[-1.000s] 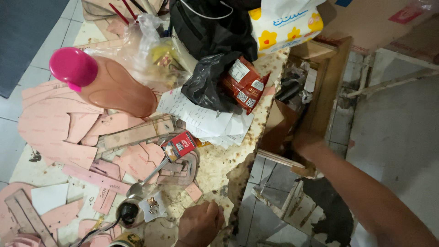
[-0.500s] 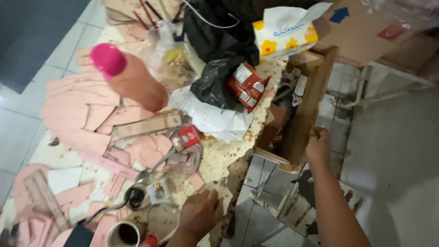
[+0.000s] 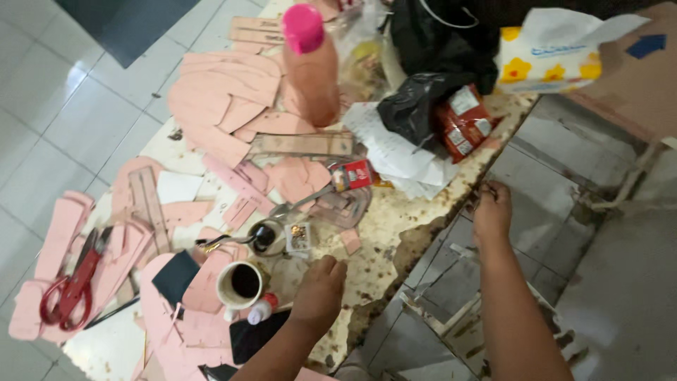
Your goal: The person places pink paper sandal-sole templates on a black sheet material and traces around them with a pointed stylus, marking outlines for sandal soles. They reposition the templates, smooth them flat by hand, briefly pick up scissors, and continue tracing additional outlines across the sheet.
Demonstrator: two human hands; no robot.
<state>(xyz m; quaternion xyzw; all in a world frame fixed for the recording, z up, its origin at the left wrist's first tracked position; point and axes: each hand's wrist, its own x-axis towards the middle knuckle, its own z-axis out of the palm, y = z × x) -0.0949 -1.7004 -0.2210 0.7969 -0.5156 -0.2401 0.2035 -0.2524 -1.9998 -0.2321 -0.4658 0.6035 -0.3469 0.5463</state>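
Your left hand rests fisted, empty, on the stained worn tabletop; white cup of dark liquid at 9 o'clock. Your right hand curls over the table's edge at 2 o'clock; whether it grips anything cannot be told.

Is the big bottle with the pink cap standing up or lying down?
Standing up. The bottle rises from the worktable among pink cut-out pieces, its pink cap on top.
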